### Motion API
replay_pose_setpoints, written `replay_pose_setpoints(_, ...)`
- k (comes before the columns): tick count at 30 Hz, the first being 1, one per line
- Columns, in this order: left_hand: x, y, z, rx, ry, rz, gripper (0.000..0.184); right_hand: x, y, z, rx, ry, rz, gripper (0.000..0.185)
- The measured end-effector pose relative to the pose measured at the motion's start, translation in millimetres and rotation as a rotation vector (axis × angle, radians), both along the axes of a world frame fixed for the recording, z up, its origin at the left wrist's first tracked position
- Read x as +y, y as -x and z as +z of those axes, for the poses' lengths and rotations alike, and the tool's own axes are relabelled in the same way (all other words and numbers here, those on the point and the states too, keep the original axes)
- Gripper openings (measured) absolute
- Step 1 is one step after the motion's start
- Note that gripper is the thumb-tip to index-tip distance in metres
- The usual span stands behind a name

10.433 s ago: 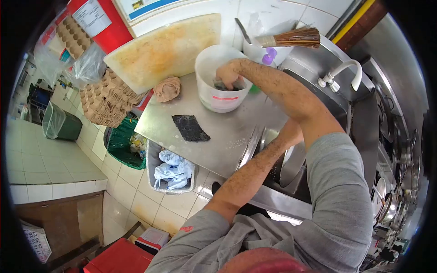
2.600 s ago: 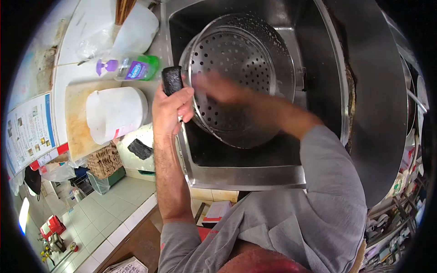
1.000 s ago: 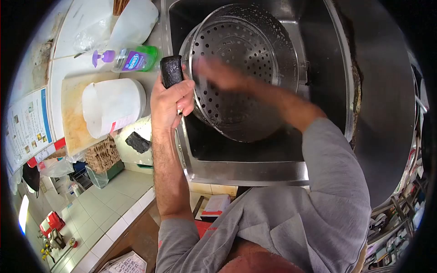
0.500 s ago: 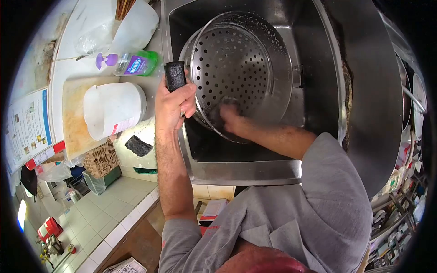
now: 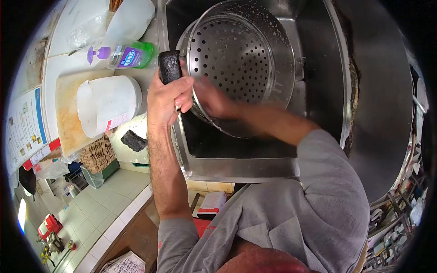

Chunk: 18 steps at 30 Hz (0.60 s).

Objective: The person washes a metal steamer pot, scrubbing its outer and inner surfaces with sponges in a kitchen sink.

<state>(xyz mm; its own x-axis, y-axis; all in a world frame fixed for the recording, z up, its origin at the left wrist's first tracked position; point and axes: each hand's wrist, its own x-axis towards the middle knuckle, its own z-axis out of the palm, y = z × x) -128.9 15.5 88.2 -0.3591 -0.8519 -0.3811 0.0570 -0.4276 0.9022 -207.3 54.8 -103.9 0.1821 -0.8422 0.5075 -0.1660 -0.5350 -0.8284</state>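
A large metal steamer pot [image 5: 236, 59] with a perforated bottom stands tilted in the sink [image 5: 318, 104]. My left hand [image 5: 169, 98] is closed round the pot's black handle [image 5: 170, 67] at the left side. Inside the pot, against its near left wall, my right hand [image 5: 211, 98] is smeared by motion; its fingers and anything in them cannot be made out. A black scouring pad [image 5: 134, 141] lies on the counter left of my left forearm.
On the counter at the left are a green soap bottle [image 5: 132, 55] with a purple pump, a white bucket [image 5: 109, 104] and a stained cutting board [image 5: 68, 118]. Stacked egg trays [image 5: 98, 154] are farther off. A metal surface [image 5: 382, 100] borders the sink's right side.
My right hand has moved up and left along the pot's inner wall since half a second ago. My left hand keeps its hold on the handle. The view has shifted slightly.
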Motion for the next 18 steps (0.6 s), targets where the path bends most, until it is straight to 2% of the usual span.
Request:
replay_pose_setpoints(2,3.6,-2.5,-2.0,0.017,-0.008,-0.006,0.036,59.3,53.1,-34.6,0.460,0.045,0.496,0.056)
replay_pose_setpoints(3,4.4,-3.9,-3.2,0.025,-0.007,-0.007,0.037,64.7,87.0,-69.7,0.640,0.098,0.623,0.056)
replay_pose_setpoints(5,5.6,-4.7,-4.9,0.054,-0.012,-0.016,0.037,60.7,152.6,-146.1,0.827,0.016,0.600,0.057)
replay_pose_setpoints(6,5.2,-4.7,-5.5,0.055,-0.005,-0.008,0.037,57.0,174.5,-166.4,0.833,-0.109,0.451,0.058)
replay_pose_setpoints(7,5.5,-5.4,-6.1,0.055,0.001,-0.001,0.036,57.5,172.1,-168.8,0.836,-0.111,0.453,0.058)
replay_pose_setpoints(9,5.3,-4.1,-6.8,0.055,0.006,-0.005,0.036,56.8,160.8,-173.1,0.295,-0.533,-0.274,0.058)
replay_pose_setpoints(11,4.7,-2.5,-3.5,0.036,0.004,0.008,0.035,68.3,118.4,-161.3,0.118,-0.577,-0.403,0.057)
replay_pose_setpoints(13,3.9,-2.8,-2.4,0.034,-0.003,0.018,0.036,80.6,63.1,-64.2,0.296,-0.376,-0.348,0.053)
replay_pose_setpoints(15,3.8,-2.4,-3.3,0.050,-0.011,0.005,0.036,45.8,30.6,-41.2,0.241,-0.048,0.107,0.040)
replay_pose_setpoints(16,3.0,-5.2,-5.6,0.059,-0.016,-0.005,0.037,24.5,23.3,-21.3,0.428,0.381,0.164,0.035)
replay_pose_setpoints(18,5.0,-1.0,-3.3,0.037,-0.003,0.010,0.036,-45.1,29.2,-7.1,0.292,0.292,0.076,0.028)
